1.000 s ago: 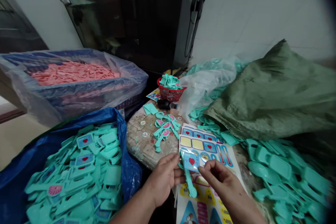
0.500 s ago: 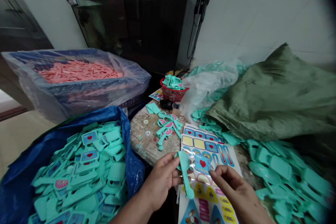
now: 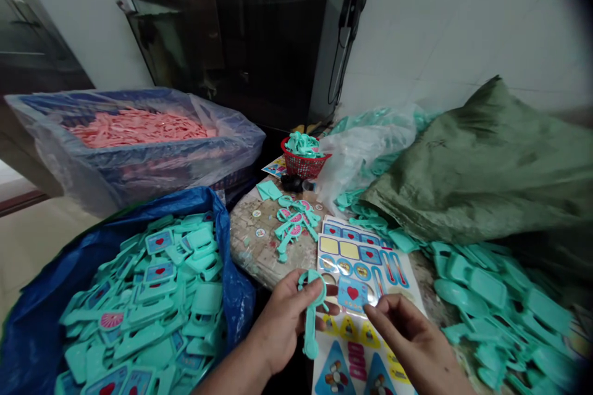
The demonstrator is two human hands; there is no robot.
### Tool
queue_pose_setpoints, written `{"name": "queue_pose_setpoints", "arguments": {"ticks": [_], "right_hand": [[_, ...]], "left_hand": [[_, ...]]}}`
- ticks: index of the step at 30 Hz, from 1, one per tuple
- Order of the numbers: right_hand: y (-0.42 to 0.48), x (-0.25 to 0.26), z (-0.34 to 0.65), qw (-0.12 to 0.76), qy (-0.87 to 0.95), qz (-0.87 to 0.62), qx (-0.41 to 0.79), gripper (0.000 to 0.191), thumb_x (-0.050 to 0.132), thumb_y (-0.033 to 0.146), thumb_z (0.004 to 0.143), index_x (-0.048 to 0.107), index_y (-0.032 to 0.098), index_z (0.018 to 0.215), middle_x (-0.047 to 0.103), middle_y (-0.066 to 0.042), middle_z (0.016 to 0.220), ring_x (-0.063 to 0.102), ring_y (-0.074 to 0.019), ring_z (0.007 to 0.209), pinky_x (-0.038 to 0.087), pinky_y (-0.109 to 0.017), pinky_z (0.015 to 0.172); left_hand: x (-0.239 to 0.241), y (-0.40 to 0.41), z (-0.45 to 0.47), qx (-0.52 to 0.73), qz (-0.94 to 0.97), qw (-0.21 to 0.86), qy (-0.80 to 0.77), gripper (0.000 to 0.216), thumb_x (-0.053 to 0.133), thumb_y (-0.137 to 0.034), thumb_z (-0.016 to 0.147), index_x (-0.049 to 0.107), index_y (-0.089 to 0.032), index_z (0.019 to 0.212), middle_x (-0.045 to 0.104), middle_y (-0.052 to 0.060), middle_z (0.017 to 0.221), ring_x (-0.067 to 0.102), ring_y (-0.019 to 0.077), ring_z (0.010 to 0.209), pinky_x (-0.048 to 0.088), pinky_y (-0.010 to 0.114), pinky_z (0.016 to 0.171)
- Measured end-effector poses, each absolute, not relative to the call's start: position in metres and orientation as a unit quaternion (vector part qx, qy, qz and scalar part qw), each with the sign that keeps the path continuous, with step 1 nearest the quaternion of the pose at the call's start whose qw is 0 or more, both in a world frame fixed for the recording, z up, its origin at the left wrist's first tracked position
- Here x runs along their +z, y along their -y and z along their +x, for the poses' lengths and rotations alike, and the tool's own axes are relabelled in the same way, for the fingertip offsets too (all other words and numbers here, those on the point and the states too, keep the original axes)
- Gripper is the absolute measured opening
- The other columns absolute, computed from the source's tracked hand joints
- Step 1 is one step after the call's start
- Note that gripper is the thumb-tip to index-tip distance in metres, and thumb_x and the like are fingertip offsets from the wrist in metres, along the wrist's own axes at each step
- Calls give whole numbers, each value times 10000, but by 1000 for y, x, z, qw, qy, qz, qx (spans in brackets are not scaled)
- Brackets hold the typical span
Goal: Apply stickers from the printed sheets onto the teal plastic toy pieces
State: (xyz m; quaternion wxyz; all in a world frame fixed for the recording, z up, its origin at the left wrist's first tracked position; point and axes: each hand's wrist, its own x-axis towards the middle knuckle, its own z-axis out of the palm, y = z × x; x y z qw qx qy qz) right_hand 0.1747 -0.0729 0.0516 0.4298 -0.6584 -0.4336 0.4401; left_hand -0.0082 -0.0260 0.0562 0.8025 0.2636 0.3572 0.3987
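My left hand (image 3: 291,315) grips a teal plastic toy piece (image 3: 310,333) between thumb and fingers; it has a ring-shaped head and a long handle with a rounded end. Another teal part may lie behind it, hidden by my fingers. A blue sticker with a red heart (image 3: 352,292) is pinched at its lower right corner by the thumb and forefinger of my right hand (image 3: 407,333). It is held over the printed sticker sheets (image 3: 333,265), which show hearts, thermometers, triangles and pills, with some spots peeled to yellow or white.
At the left, a blue bag (image 3: 220,222) holds teal pieces, some with stickers. Behind it stands a plastic-lined crate (image 3: 185,154) of pink pieces. The worktable (image 3: 243,241) bears teal pieces with pink stickers and a red basket (image 3: 306,166). Loose teal pieces (image 3: 486,296) and a green sack (image 3: 486,179) lie right.
In my left hand the teal piece has turned, so its ring head now faces up instead of the rounded, spoon-like face. The heart sticker in my right hand has shifted slightly left and down.
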Motion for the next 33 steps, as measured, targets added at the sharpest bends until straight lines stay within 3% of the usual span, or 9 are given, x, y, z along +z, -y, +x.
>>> {"name": "queue_pose_setpoints", "arguments": {"ticks": [5,12,15,18,20,23,29,33], "right_hand": [[77,48,166,429,459,-651,426,310,641,499,705,508,220,686,476,43,597,440,-113,556,369,-195,492],[82,39,171,382,546,-676,314,250,575,485,762,551,237,734,548,10,667,516,-151,608,408,-234,542],[84,41,176,368,541,-709,264,239,567,480,772,578,247,825,596,-15,768,547,-174,678,426,-257,608],[85,41,172,408,490,-668,383,299,545,508,782,563,240,914,588,-11,795,547,-174,718,440,-253,634],[85,38,168,423,471,-638,438,309,556,518,770,579,226,870,566,-1,769,530,-173,728,433,-249,636],[83,36,165,422,474,-644,427,309,559,513,767,583,208,729,514,13,699,483,-157,689,400,-243,623],[80,38,173,417,486,-668,379,368,494,536,796,508,204,640,411,37,616,390,-128,592,352,-221,547],[84,44,187,470,417,-676,385,339,548,543,760,542,217,666,497,28,634,466,-141,626,394,-209,557]], "left_hand": [[54,32,-2,396,353,742,-410,312,716,-260,656,539,-150,889,629,2,643,576,118,581,342,161,423],[62,31,0,365,406,640,-541,286,657,-224,637,544,-148,889,569,-48,507,403,59,413,291,153,385],[66,30,0,371,402,619,-564,292,660,-227,619,547,-144,876,572,-44,487,423,72,411,301,157,379],[66,30,2,364,408,620,-562,340,673,-226,609,553,-143,917,580,-44,507,434,75,423,319,160,391],[65,31,4,347,406,638,-555,434,679,-234,606,537,-142,1005,581,-47,507,433,76,420,318,162,391],[62,31,7,316,404,660,-549,520,688,-246,598,514,-127,1072,578,-42,478,413,77,396,302,164,375],[45,32,17,319,435,663,-520,321,666,-271,645,557,-153,922,519,-72,517,373,54,383,313,165,372],[34,29,21,310,470,656,-503,323,661,-324,685,561,-176,954,561,-57,602,424,65,410,327,168,386]]}}
